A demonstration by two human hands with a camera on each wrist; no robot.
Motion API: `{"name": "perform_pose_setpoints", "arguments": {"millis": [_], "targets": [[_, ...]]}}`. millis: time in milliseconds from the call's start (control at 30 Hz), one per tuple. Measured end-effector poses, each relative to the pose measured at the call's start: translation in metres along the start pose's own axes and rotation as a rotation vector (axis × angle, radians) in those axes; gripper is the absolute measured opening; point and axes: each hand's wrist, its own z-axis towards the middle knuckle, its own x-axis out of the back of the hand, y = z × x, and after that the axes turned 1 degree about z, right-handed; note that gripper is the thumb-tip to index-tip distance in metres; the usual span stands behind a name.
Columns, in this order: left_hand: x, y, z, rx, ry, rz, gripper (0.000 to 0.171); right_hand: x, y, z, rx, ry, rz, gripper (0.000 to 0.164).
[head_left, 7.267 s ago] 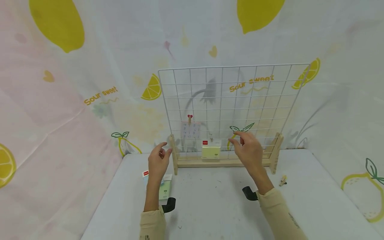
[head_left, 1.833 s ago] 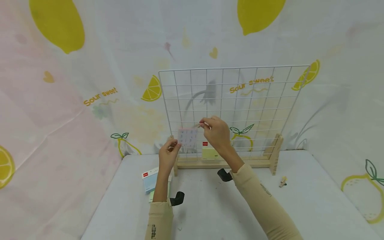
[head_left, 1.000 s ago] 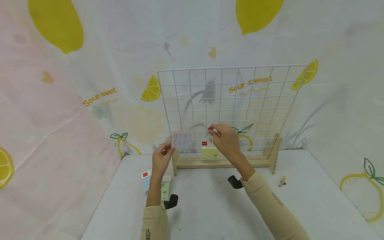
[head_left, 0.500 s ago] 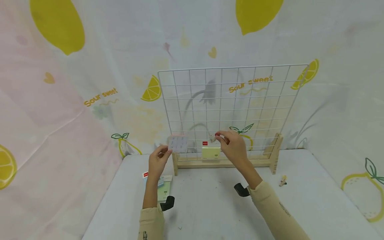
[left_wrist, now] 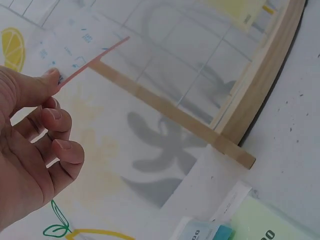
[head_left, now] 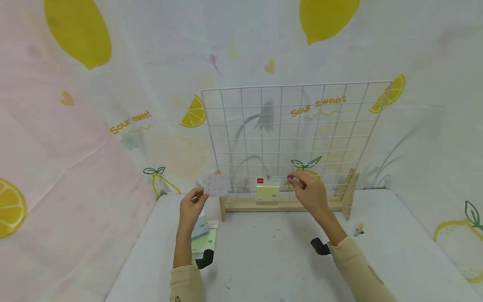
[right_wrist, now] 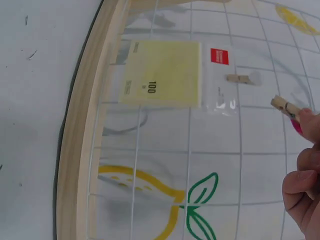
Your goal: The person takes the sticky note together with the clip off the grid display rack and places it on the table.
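My left hand (head_left: 191, 209) pinches a small pale paper sheet (head_left: 217, 186) between thumb and forefinger, in front of the left post of the wire grid (head_left: 298, 86). The left wrist view shows blue print on the sheet (left_wrist: 82, 42) and a red strip along one edge. My right hand (head_left: 311, 193) pinches a mini wooden clothespin (right_wrist: 285, 106) with a red heart on it, right of a yellow sticky-note pack (head_left: 267, 193). That pack hangs low on the grid, with another small clothespin (right_wrist: 239, 78) at its top.
The grid stands in a wooden base (head_left: 279, 207) at the back of the white table (head_left: 260, 260). Blue (head_left: 200, 226) and green (head_left: 207, 242) sticky-note packs lie overlapping beside my left forearm. A decorated clothespin (head_left: 359, 229) lies at the right. Lemon-print cloth (head_left: 151, 63) surrounds the table.
Earlier the heart clothespin held the sheet on the grid's left part. Both came off the grid, one in each hand. Since then my hands have moved apart and lower.
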Motion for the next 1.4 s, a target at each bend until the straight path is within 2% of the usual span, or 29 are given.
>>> {"name": "perform_pose_setpoints", "arguments": {"millis": [67, 200, 300, 400, 567, 700, 867, 1100, 1267, 1400], "targets": [[0.004, 0.009, -0.004, 0.01, 0.005, -0.001, 0.014, 0.003, 0.006, -0.003, 0.009, 0.008, -0.003, 0.018], [0.007, 0.006, -0.006, 0.044, 0.001, -0.014, 0.015, 0.009, 0.014, -0.008, 0.02, 0.014, -0.017, 0.02], [0.009, -0.012, -0.004, 0.057, 0.01, -0.015, 0.016, 0.013, 0.02, -0.014, 0.024, 0.008, -0.029, 0.019], [0.014, -0.016, -0.007, 0.071, 0.017, -0.019, 0.017, 0.016, 0.025, -0.02, 0.003, 0.008, -0.035, 0.018], [0.021, -0.022, -0.009, 0.132, 0.01, -0.087, 0.016, 0.021, 0.034, -0.027, -0.064, 0.021, -0.058, 0.015], [0.026, -0.027, -0.011, 0.166, 0.003, -0.109, 0.017, 0.027, 0.04, -0.034, -0.085, 0.017, -0.094, 0.014], [0.032, -0.032, -0.015, 0.198, 0.028, -0.078, 0.019, 0.034, 0.047, -0.041, -0.085, 0.014, -0.113, 0.015], [0.038, -0.04, -0.019, 0.198, 0.064, -0.037, 0.015, 0.043, 0.057, -0.051, -0.119, 0.022, -0.145, 0.015], [0.042, -0.042, -0.02, 0.236, 0.082, 0.003, 0.016, 0.053, 0.062, -0.06, -0.134, 0.015, -0.168, 0.014], [0.046, -0.043, -0.021, 0.264, 0.097, 0.039, 0.016, 0.062, 0.066, -0.067, -0.179, -0.002, -0.184, 0.014]]}}
